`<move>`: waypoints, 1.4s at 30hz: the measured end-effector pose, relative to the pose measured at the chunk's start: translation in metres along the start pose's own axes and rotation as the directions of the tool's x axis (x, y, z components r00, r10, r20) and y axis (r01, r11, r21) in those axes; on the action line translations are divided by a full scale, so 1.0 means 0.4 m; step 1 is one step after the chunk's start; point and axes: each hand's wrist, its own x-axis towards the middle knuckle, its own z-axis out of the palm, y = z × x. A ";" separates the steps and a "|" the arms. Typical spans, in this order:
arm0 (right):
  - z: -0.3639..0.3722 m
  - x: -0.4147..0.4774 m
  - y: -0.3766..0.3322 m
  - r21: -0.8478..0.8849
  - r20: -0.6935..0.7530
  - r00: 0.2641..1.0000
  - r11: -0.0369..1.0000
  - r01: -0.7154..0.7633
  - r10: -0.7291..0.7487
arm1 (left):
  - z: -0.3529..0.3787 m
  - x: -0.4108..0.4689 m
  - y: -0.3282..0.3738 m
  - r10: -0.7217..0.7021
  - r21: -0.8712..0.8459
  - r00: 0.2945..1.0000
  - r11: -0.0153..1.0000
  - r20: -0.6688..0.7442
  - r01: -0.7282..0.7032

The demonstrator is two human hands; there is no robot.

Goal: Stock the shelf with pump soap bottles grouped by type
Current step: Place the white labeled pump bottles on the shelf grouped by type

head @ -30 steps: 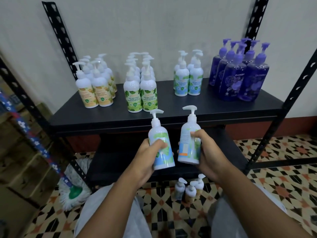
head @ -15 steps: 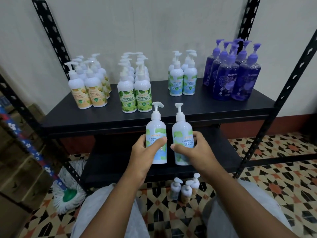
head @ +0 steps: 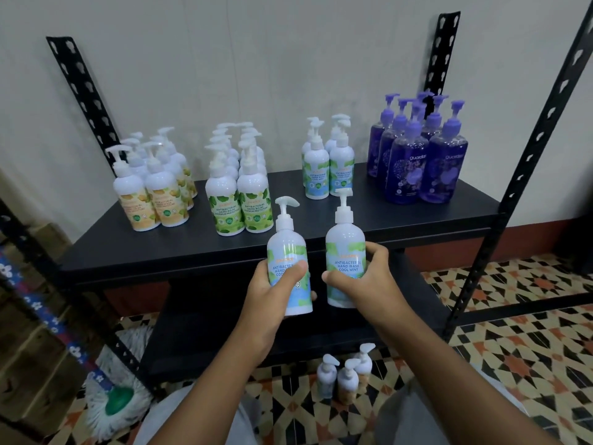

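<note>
Two pump soap bottles with blue-green cool mint labels stand upright in mid-frame, in front of the black shelf [head: 401,220]: the left bottle [head: 288,252] is gripped by the left hand [head: 272,290], the right bottle [head: 345,252] by the right hand [head: 369,281], close side by side but apart. On the shelf behind, from left to right, stand yellow-label bottles [head: 150,191], green-label bottles [head: 237,200], a few mint-label bottles [head: 329,165] and purple bottles [head: 417,159]. Three small bottles [head: 346,377] sit on the patterned floor [head: 513,332] at lower centre; a mop [head: 118,396] lies at lower left.
</note>
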 end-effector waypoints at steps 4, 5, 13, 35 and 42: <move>-0.035 0.087 -0.040 -0.058 -0.041 0.997 0.996 0.064 -0.066 | 0.035 0.064 0.047 0.044 -0.002 0.999 0.999 0.021 -0.043; -0.045 0.112 -0.052 -0.061 -0.052 0.995 0.995 0.081 -0.084 | 0.046 0.083 0.061 0.053 -0.010 0.998 0.999 0.023 -0.052; -0.103 0.311 -0.079 -0.131 -0.110 0.971 0.972 0.196 -0.211 | 0.132 0.226 0.150 0.080 -0.153 0.996 0.986 0.036 -0.073; -0.118 0.436 -0.027 -0.486 -0.093 0.983 0.869 0.093 -0.157 | 0.113 0.300 0.110 -0.039 -0.257 0.999 0.966 -0.005 0.036; -0.107 0.498 -0.041 -0.518 -0.100 0.988 0.854 0.051 -0.119 | 0.112 0.304 0.106 -0.043 -0.246 0.999 0.968 0.016 0.046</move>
